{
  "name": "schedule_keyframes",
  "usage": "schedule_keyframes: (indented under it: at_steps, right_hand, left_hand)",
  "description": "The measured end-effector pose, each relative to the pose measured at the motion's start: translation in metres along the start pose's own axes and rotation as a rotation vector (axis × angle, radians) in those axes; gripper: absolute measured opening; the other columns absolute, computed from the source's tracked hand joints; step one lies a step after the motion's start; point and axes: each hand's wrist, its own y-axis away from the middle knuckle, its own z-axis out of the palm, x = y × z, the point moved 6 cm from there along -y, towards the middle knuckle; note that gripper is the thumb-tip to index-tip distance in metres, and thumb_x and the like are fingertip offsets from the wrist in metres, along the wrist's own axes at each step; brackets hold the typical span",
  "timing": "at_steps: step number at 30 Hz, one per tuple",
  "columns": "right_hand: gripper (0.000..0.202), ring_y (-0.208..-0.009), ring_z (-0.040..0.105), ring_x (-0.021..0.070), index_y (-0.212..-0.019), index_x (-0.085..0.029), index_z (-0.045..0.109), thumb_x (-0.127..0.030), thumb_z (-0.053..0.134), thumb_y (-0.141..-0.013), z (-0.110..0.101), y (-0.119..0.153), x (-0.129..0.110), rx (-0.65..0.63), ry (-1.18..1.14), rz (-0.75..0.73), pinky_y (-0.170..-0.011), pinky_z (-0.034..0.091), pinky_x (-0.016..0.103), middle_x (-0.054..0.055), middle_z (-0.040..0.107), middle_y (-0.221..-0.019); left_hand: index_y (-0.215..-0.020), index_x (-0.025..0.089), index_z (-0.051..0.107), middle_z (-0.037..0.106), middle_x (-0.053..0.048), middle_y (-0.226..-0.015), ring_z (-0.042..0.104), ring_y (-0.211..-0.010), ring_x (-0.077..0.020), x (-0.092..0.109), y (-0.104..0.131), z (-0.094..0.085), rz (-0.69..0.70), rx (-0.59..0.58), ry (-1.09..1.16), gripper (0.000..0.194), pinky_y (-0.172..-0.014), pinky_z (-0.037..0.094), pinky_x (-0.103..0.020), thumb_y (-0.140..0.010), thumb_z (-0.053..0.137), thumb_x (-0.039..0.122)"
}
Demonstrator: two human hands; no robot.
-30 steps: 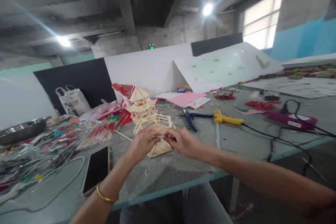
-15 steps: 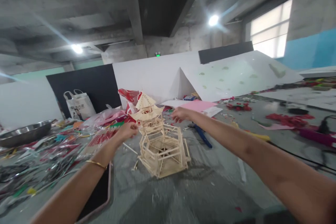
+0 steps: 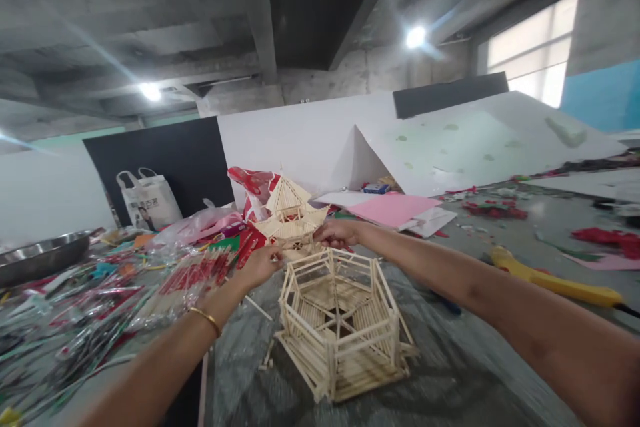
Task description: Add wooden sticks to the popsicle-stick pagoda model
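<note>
A pagoda top [image 3: 291, 207] made of thin wooden sticks, with tiered pointed roofs, stands just behind an open six-sided stick base [image 3: 345, 327]. My left hand [image 3: 260, 264], with a gold bangle on its wrist, is closed at the lower left edge of the pagoda top. On the opposite side, my right hand [image 3: 340, 232] has its fingers closed at the lower right edge, partly hidden behind the roof's corner. Whether the top is lifted off the table cannot be made out. The base sits nearer to me, with spokes meeting in its middle.
A yellow glue gun [image 3: 555, 280] lies to the right, with pliers [image 3: 450, 303] partly under my right forearm. Bagged sticks [image 3: 195, 280] and a metal bowl [image 3: 45, 250] are on the left. Pink paper [image 3: 395, 209] lies behind. A dark tablet-like device [image 3: 187, 393] is under my left forearm.
Both hands have closed in on the pagoda top from either side. My view has moved closer, so the base looks larger and lower. The glue gun shows more fully.
</note>
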Motion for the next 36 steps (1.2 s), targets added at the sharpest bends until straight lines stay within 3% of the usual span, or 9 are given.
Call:
schedule_keyframes:
  at_steps: [6, 13, 22, 36]
  right_hand:
    - [0.018, -0.028, 0.028, 0.0010, -0.060, -0.014, 0.045, -0.022, 0.054, -0.073, -0.003, -0.012, 0.003, -0.046, -0.084, 0.035, -0.028, 0.019, 0.011, -0.007, 0.044, -0.041]
    - [0.014, -0.030, 0.029, 0.0017, -0.065, -0.014, 0.045, -0.018, 0.047, -0.079, -0.003, -0.019, -0.022, -0.097, -0.159, 0.011, -0.030, 0.020, 0.011, -0.006, 0.047, -0.045]
    - [0.013, -0.030, 0.031, 0.0015, -0.066, -0.014, 0.045, -0.017, 0.047, -0.078, 0.004, -0.020, -0.034, -0.105, -0.153, -0.006, -0.030, 0.019, 0.011, -0.005, 0.049, -0.047]
    - [0.013, -0.032, 0.035, 0.0016, -0.066, -0.014, 0.047, -0.018, 0.055, -0.075, 0.013, -0.012, -0.033, -0.120, -0.146, -0.021, -0.031, 0.024, 0.011, -0.004, 0.052, -0.048]
  left_hand:
    - [-0.073, 0.020, 0.063, 0.067, -0.002, -0.079, 0.060, -0.079, -0.0209, -0.014, -0.008, -0.008, -0.018, 0.035, 0.063, 0.013, -0.073, 0.041, -0.030, -0.070, 0.056, 0.031]
    - [-0.071, 0.018, 0.061, 0.064, 0.001, -0.072, 0.059, -0.075, -0.0191, -0.028, -0.019, -0.018, -0.027, 0.074, 0.201, 0.021, -0.070, 0.042, -0.028, -0.064, 0.058, 0.038]
    - [-0.066, 0.018, 0.061, 0.064, 0.001, -0.067, 0.059, -0.070, -0.0181, -0.026, -0.016, -0.028, -0.048, 0.119, 0.322, 0.021, -0.066, 0.044, -0.028, -0.059, 0.062, 0.037]
    - [-0.069, 0.016, 0.059, 0.062, 0.000, -0.070, 0.057, -0.071, -0.0167, -0.025, -0.007, -0.026, -0.093, 0.103, 0.448, 0.025, -0.068, 0.043, -0.027, -0.056, 0.063, 0.037]
